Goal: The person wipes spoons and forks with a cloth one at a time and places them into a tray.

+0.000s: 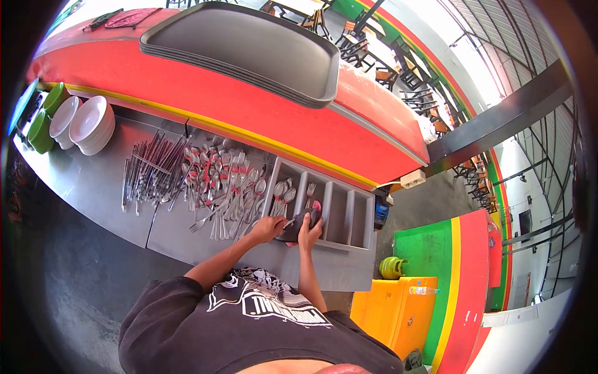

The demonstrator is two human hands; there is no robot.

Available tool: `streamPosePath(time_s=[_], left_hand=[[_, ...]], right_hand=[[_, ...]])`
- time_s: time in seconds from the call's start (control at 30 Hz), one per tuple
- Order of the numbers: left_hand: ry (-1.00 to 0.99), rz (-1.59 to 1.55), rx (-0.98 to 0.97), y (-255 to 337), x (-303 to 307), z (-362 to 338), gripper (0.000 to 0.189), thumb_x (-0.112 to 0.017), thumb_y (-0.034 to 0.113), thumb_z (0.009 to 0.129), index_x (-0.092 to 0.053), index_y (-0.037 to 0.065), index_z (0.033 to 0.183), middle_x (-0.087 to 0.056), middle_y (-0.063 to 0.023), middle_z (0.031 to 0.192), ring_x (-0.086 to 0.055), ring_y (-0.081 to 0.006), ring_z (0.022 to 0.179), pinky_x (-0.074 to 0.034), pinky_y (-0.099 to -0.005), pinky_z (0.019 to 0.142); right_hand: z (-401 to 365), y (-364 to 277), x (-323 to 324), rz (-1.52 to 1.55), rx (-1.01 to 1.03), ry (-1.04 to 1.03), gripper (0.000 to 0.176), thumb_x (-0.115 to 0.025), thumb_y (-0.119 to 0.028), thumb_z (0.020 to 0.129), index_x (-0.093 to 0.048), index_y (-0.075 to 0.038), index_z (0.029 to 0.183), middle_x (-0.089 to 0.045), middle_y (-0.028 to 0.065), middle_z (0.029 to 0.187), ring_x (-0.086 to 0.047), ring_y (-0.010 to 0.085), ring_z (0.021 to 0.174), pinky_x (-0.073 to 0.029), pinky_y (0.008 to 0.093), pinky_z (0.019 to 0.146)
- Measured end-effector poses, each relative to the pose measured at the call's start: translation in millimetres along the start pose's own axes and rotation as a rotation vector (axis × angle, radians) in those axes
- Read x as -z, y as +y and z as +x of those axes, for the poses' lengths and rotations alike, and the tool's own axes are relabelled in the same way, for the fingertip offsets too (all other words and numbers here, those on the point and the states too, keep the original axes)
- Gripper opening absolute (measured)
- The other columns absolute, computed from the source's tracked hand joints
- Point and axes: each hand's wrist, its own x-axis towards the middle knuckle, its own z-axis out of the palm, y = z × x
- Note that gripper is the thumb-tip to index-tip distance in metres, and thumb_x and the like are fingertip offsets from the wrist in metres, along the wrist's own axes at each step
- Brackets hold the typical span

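Head view: right hand (309,234) clenched on dark cloth (298,223) at the near edge of the caddy (358,218); left hand (268,228) just beside the cloth, grip unreadable. Cutlery pile (205,181) lay left of both hands, long axes mostly toward the person, left hand nearer. Counts: caddy slots five, spoons (283,193) in the leftmost; white bowl stacks (87,121) two

Loose cutlery (199,181) L of divider tray (360,219), bowls (90,124) far L, serving trays (249,56) behind
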Motion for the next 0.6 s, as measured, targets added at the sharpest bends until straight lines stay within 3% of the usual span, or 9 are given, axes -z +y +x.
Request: streamPosePath(time_s=[0.5, 0.6], left_hand=[[-0.01, 0.021, 0.019, 1.7, 0.4, 0.4, 0.021, -0.05, 0.022, 0.096, -0.061, 0.004, 0.095, -0.066, -0.0121, 0.067, -0.066, -0.0335, 0.066, -0.051, -0.0434, 0.064], [-0.011, 0.021, 0.016, -1.8, -1.0, 0.5, 0.021, -0.05, 0.022, 0.095, -0.062, 0.005, 0.095, -0.065, -0.0121, 0.067, -0.066, -0.0332, 0.066, -0.051, -0.0431, 0.064]], right_hand=[[3.0, -21.0, 7.1, 0.059, -0.068, -0.042, 0.056, -0.062, -0.04, 0.091, -0.055, 0.009, 0.116, -0.064, 0.0295, 0.1, -0.063, 0.0441, 0.094, -0.048, 0.0456, 0.081], [2.1, 0.5, -1.6, -0.028, 0.008, 0.046, 0.056, -0.063, -0.04, 0.09, -0.055, 0.009, 0.116, -0.064, 0.0296, 0.101, -0.063, 0.0441, 0.094, -0.048, 0.0456, 0.081]])
